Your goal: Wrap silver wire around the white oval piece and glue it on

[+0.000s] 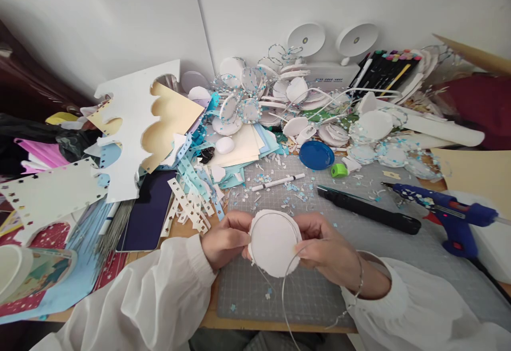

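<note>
Between my two hands, above the near part of the grey cutting mat point(279, 305), is a white round disc point(273, 244) with a slightly rough edge. A thin wire point(284, 303) runs in a ring along its face, and its loose ends hang below. My left hand point(229, 239) pinches the disc's left edge with thumb and fingers. At the right edge, my right hand point(319, 244) grips the disc, its thumb pressing the wire against the rim. The fingers behind the disc are partly hidden.
A blue glue gun point(451, 212) lies at the right, near a black cutter-like tool point(369, 210). A marker pen point(278, 181), a blue lid point(316, 155) and a green tape roll point(339, 170) lie beyond my hands. Cut card point(131, 127) and several white discs crowd the back.
</note>
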The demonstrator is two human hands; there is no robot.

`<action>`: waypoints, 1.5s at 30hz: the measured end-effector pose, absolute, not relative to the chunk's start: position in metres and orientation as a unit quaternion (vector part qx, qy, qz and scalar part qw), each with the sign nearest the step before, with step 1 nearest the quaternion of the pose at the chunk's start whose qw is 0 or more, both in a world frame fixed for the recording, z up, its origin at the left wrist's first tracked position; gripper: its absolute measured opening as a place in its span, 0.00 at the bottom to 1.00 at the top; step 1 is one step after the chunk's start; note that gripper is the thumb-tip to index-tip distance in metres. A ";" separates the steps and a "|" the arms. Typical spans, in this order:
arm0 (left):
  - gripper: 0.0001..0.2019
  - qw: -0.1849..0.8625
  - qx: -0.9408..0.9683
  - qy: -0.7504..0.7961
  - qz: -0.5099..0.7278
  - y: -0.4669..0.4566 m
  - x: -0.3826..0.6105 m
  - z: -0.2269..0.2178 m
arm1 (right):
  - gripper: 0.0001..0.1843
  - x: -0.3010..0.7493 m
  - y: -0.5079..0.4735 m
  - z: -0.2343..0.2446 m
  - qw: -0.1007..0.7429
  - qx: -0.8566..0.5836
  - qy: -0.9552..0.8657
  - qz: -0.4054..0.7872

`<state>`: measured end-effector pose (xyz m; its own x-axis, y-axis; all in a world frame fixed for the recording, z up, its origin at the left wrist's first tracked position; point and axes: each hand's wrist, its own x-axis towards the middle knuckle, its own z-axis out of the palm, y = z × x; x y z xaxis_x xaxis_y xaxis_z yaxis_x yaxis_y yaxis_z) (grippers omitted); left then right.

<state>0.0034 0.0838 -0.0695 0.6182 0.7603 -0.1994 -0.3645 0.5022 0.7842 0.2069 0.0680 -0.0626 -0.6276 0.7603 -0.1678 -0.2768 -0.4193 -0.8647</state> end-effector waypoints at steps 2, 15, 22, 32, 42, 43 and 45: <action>0.08 0.814 0.373 0.282 0.344 0.084 0.003 -0.069 | 0.12 0.206 0.068 -0.061 0.329 -0.282 -0.431 0.792; 0.10 0.750 0.443 0.304 0.387 0.092 0.002 -0.070 | 0.11 0.202 0.071 -0.058 0.352 -0.310 -0.471 0.747; 0.16 0.792 0.389 0.297 0.365 0.090 0.003 -0.062 | 0.11 0.200 0.068 -0.051 0.370 -0.290 -0.357 0.807; 0.17 0.784 0.417 0.320 0.329 0.084 0.000 -0.068 | 0.13 0.202 0.068 -0.058 0.337 -0.277 -0.401 0.805; 0.14 0.778 0.359 0.347 0.382 0.087 0.004 -0.063 | 0.21 0.195 0.069 -0.043 0.397 -0.243 -0.367 0.805; 0.13 0.780 0.354 0.346 0.382 0.087 0.004 -0.062 | 0.22 0.195 0.069 -0.042 0.403 -0.246 -0.370 0.800; 0.10 0.786 0.348 0.343 0.378 0.087 0.004 -0.062 | 0.23 0.194 0.070 -0.042 0.407 -0.281 -0.390 0.777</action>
